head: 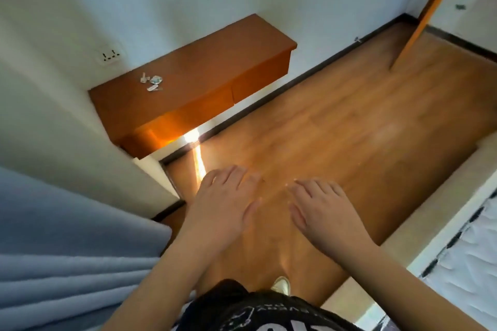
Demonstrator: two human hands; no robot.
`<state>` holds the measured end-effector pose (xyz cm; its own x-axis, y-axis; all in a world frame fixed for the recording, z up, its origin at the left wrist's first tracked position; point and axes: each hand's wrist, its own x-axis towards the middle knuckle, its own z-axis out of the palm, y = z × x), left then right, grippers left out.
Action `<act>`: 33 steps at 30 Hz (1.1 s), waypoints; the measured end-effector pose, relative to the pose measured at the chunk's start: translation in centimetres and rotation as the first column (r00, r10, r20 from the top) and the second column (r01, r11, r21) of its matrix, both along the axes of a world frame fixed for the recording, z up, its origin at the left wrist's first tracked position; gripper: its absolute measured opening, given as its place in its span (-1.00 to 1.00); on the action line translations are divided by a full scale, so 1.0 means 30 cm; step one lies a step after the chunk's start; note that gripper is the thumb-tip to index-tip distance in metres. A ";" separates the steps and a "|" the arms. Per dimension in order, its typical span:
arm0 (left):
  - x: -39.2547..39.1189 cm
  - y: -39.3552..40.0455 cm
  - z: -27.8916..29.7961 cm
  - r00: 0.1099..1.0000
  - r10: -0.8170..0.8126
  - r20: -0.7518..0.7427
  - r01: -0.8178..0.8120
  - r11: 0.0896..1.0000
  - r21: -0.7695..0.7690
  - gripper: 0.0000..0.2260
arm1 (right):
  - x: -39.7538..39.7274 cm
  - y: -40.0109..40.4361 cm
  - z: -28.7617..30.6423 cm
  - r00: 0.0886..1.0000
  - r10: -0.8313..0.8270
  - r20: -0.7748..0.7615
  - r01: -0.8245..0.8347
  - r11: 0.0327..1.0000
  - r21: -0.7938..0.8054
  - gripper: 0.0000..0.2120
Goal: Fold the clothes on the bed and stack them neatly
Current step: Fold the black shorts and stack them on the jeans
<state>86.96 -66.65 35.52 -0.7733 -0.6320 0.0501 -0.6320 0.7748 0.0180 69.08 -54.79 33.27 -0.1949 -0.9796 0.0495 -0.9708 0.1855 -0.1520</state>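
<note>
Both hands are hovering palm-down over the wooden floor [336,121], the left hand [226,201] and right hand [322,209] side by side, each grip wide with fingers spread and holding nothing. The bed [468,244] is lying to the right of the right grip; no clothes are showing on its visible edge. A blue curtain [53,236] is hanging left of the left grip, and a wall shelf [204,72] carrying small items is sitting beyond both.

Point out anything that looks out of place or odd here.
Little stands out. Small bits of litter lie scattered on the wall-mounted wooden shelf. Both the left hand and right hand hover empty over bare wood floor; no clothes are visible.
</note>
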 end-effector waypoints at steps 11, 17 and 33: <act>-0.513 -0.418 -0.022 0.944 -0.329 0.023 0.329 0.944 0.016 -0.65 | -0.353 -0.284 -0.041 0.945 -0.324 -0.037 0.324 0.946 -0.007 -0.64; -0.832 -0.581 0.012 0.811 -0.584 -0.023 0.585 0.811 0.029 -0.61 | -0.542 -0.333 0.005 0.822 -0.568 -0.030 0.569 0.820 0.059 -0.56; -1.864 -0.295 -0.056 0.373 -0.925 0.070 0.925 0.377 0.053 -0.55 | -1.185 -0.037 -0.049 0.364 -0.930 0.047 0.930 0.361 -0.065 -0.63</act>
